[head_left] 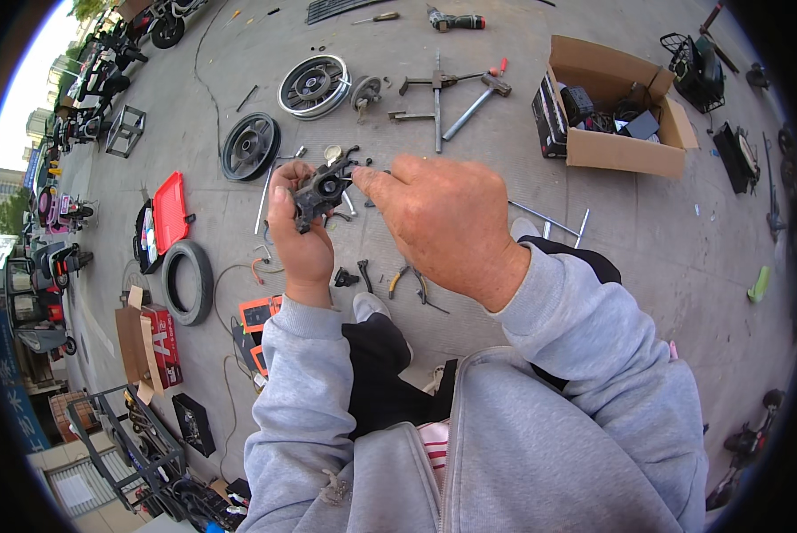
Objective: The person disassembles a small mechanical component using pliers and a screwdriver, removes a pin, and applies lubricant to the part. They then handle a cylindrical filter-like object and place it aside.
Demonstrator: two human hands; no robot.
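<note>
Your left hand (305, 253) is closed around a dark grey, irregular part with a round bore (317, 200), gripping it between thumb and fingers. The part is raised off the ground in front of you, slightly left of centre in the view. Your right hand (447, 226) is curled narrow, knuckles uppermost, its fingertips at the part's right side; whether they pinch anything small cannot be made out.

On the grey paved ground (682, 293) beneath, pliers with yellow-and-black handles (395, 282) lie with their handles spread, near your light-coloured left shoe (371, 306). Just left of them is a small black elongated piece (364, 274).

Beyond your hands, a black spoked wheel with a silver rim (314, 82) lies near a second, all-black wheel (250, 147). To their right are a cross-shaped steel tool (437, 107) and a steel-handled hammer (469, 114), lying close together.

Farther right stands a brown cardboard box with raised flaps (625, 156), holding dark items. On your left, a bare black rubber tyre (205, 284) lies near a bright red plastic case lid (171, 211). A red printed carton (164, 346) stands just below the tyre in the view.
</note>
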